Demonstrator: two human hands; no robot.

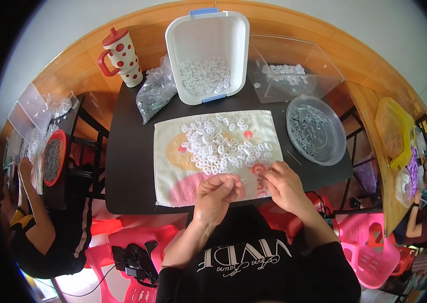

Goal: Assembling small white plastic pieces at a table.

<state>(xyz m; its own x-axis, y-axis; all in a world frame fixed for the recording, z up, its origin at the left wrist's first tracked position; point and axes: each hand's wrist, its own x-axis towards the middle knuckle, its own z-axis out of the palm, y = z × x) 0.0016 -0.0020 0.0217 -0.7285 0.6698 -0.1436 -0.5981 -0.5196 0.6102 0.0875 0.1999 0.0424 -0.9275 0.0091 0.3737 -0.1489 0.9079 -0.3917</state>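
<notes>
My left hand (215, 198) is over the near edge of a patterned towel (165, 171), thumb pressed to curled fingers. Whatever it may hold is too small to make out. To its right, my right hand (285, 187) has its fingertips drawn together above the towel's red print; anything between them is hidden. Just beyond both hands lies a loose pile of small white plastic pieces (211, 144), each with openings in it. A thin pointed tool (294, 157) rests on the dark table (130, 161) right of the towel.
A round clear tub (332, 146) of small grey pieces stands at right. Behind are a white bin (173, 55) of white pieces, a clear box (319, 83), a plastic bag (157, 91) and a spotted tumbler (125, 58). Another person's arm (39, 217) is at left, near a red tray (63, 156).
</notes>
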